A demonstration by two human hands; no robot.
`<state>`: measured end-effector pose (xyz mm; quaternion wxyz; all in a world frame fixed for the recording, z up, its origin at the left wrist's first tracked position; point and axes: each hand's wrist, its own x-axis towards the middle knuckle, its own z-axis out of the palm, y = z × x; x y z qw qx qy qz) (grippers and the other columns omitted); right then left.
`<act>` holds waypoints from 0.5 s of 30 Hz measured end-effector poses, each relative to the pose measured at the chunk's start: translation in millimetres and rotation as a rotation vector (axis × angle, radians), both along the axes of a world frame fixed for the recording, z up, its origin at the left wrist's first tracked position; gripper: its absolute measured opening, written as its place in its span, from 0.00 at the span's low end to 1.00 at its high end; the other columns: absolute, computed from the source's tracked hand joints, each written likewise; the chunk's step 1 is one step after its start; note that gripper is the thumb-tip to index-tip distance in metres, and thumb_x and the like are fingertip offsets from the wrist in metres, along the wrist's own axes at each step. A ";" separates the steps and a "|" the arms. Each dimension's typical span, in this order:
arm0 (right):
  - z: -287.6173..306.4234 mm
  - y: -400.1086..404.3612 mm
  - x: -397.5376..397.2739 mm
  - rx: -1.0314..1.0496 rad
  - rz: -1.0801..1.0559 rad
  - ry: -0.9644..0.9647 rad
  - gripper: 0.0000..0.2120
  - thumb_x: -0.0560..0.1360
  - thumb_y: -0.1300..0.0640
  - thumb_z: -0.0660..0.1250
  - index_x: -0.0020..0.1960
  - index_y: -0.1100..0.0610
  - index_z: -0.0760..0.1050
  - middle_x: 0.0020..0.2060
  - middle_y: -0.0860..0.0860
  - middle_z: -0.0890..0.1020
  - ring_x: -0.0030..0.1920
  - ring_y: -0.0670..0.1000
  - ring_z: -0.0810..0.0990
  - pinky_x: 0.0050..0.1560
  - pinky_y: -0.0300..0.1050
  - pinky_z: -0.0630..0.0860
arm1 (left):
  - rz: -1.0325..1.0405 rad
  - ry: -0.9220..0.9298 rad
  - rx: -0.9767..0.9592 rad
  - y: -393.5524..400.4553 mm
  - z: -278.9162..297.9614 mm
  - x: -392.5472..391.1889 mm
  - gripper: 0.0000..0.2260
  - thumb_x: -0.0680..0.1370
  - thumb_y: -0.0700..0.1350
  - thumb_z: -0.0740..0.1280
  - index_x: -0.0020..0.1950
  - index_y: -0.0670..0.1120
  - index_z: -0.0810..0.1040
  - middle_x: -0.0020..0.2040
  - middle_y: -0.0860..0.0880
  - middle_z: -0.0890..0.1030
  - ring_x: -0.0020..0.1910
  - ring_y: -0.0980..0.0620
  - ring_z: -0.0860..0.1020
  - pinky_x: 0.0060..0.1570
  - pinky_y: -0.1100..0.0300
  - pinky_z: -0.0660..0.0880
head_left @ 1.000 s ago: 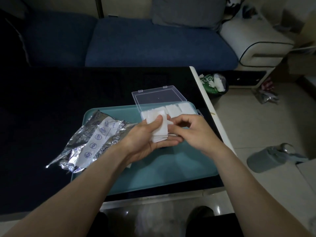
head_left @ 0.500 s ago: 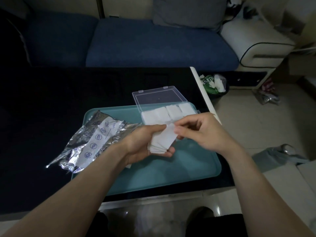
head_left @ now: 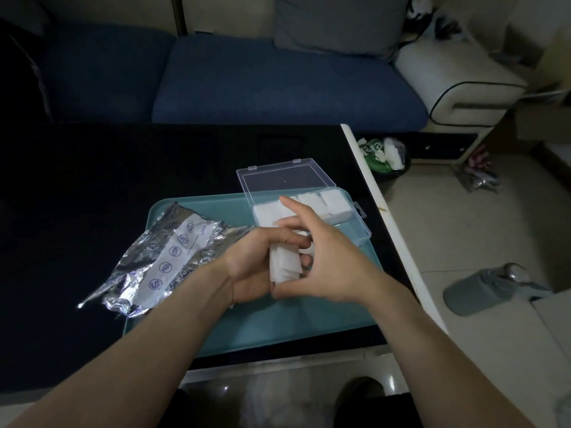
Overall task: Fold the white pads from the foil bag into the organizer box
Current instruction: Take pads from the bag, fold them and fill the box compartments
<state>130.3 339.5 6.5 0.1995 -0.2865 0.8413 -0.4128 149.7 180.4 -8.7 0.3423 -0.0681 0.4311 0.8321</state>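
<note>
My left hand (head_left: 250,267) grips a small stack of white pads (head_left: 285,262) above the teal tray (head_left: 278,322). My right hand (head_left: 330,261) has closed in over the stack from the right. Its thumb sits at the stack's lower edge, its fingers curl over the top, and its index finger sticks up. It seems to pinch one pad. The clear organizer box (head_left: 362,225) lies open at the tray's far right corner with folded white pads in its compartments. The crumpled foil bag (head_left: 167,257) lies on the tray's left edge.
The tray sits on a black table (head_left: 92,180) whose white right edge drops to a tiled floor. A waste bin (head_left: 386,156) and a grey object (head_left: 482,288) stand on the floor at right. A blue sofa (head_left: 278,81) runs behind the table.
My right hand had drawn a pad off to the right, then came back left over the stack. My left hand turned the stack more upright. The bag and box stayed put.
</note>
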 end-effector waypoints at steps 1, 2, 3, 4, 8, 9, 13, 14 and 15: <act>-0.7 -2.6 0.1 -0.030 -0.021 0.028 0.57 0.60 0.51 0.85 0.78 0.37 0.54 0.63 0.36 0.74 0.62 0.40 0.76 0.59 0.43 0.79 | 0.004 0.032 0.041 0.9 -0.1 -0.3 0.19 0.71 0.42 0.70 0.61 0.46 0.73 0.53 0.39 0.70 0.45 0.46 0.74 0.45 0.53 0.71; -1.1 -3.5 -0.2 -0.064 -0.037 0.049 0.54 0.61 0.52 0.85 0.78 0.39 0.57 0.59 0.37 0.76 0.59 0.40 0.77 0.57 0.42 0.80 | 0.025 0.057 0.080 2.3 0.2 -0.2 0.17 0.73 0.41 0.69 0.61 0.47 0.74 0.55 0.41 0.70 0.46 0.47 0.73 0.45 0.53 0.72; -0.2 -3.0 -0.6 -0.094 -0.048 0.065 0.52 0.62 0.54 0.84 0.78 0.42 0.59 0.58 0.39 0.77 0.58 0.40 0.78 0.56 0.39 0.80 | 0.065 0.059 0.102 3.7 0.6 -0.2 0.15 0.74 0.40 0.68 0.60 0.46 0.75 0.54 0.43 0.72 0.45 0.49 0.72 0.45 0.54 0.73; 1.0 -1.4 -1.2 -0.108 -0.050 0.075 0.52 0.62 0.54 0.84 0.78 0.43 0.60 0.58 0.39 0.76 0.59 0.39 0.77 0.56 0.36 0.78 | 0.114 0.033 0.102 4.2 0.7 -0.6 0.11 0.74 0.39 0.68 0.56 0.45 0.77 0.50 0.45 0.75 0.43 0.50 0.72 0.42 0.56 0.76; 0.3 -1.9 0.3 0.033 -0.026 0.062 0.58 0.57 0.47 0.86 0.78 0.37 0.55 0.66 0.37 0.71 0.65 0.38 0.71 0.62 0.36 0.74 | 0.174 -0.052 0.031 4.7 -0.7 0.6 0.04 0.73 0.41 0.71 0.46 0.45 0.78 0.36 0.46 0.73 0.34 0.49 0.75 0.33 0.58 0.77; -1.2 -3.8 0.9 0.055 -0.040 0.077 0.56 0.58 0.46 0.85 0.77 0.38 0.57 0.65 0.38 0.73 0.64 0.40 0.72 0.63 0.41 0.75 | 0.160 -0.032 0.010 6.0 -0.9 1.5 0.05 0.73 0.40 0.71 0.47 0.45 0.78 0.37 0.45 0.74 0.34 0.49 0.76 0.33 0.58 0.78; -1.6 -7.4 2.3 0.073 -0.084 0.183 0.48 0.60 0.42 0.83 0.74 0.41 0.64 0.59 0.41 0.77 0.61 0.45 0.75 0.64 0.48 0.75 | 0.193 0.011 -0.004 13.3 2.7 3.3 0.06 0.73 0.41 0.68 0.49 0.44 0.78 0.38 0.44 0.80 0.35 0.50 0.80 0.34 0.60 0.78; -0.8 -7.5 2.8 0.088 -0.073 0.187 0.49 0.60 0.42 0.83 0.75 0.41 0.63 0.61 0.41 0.76 0.62 0.44 0.73 0.66 0.47 0.73 | 0.217 0.002 -0.021 12.5 2.4 2.5 0.05 0.72 0.40 0.69 0.47 0.44 0.77 0.37 0.44 0.79 0.33 0.50 0.79 0.32 0.60 0.77; 0.5 -7.6 3.8 0.112 -0.052 0.181 0.51 0.60 0.41 0.83 0.76 0.41 0.61 0.65 0.41 0.74 0.65 0.43 0.71 0.67 0.45 0.71 | 0.240 0.002 -0.052 11.4 0.9 1.2 0.06 0.72 0.40 0.71 0.47 0.43 0.77 0.36 0.44 0.78 0.32 0.50 0.77 0.31 0.60 0.76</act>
